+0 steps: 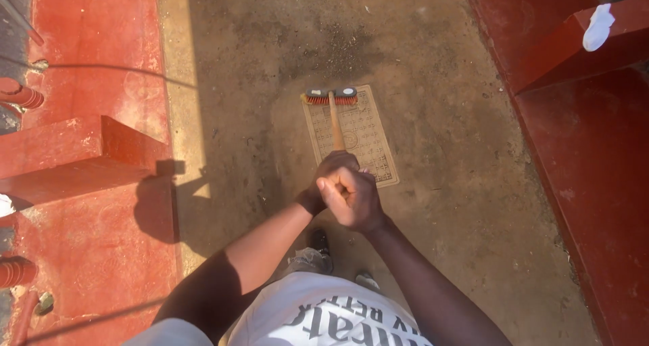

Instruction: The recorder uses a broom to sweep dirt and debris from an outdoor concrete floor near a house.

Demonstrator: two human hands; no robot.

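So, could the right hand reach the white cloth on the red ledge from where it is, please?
Probably not: the right hand is wrapped round the broom handle, and the white cloth lies far off on the red ledge.

A single camera, worn on the person's head, looked almost straight down the body to the ground. The white shirt (318, 315) filled the bottom edge, nearest the lens, and both forearms ran up from there to the hands at mid-frame, the left hand (331, 170) and right hand (351, 197) close under the camera. Beyond them the dirt floor (433, 116) stretched toward the top of the frame, farthest from the lens. Red painted ledges (88, 150) bounded the view left and right. No second view overlapped it.
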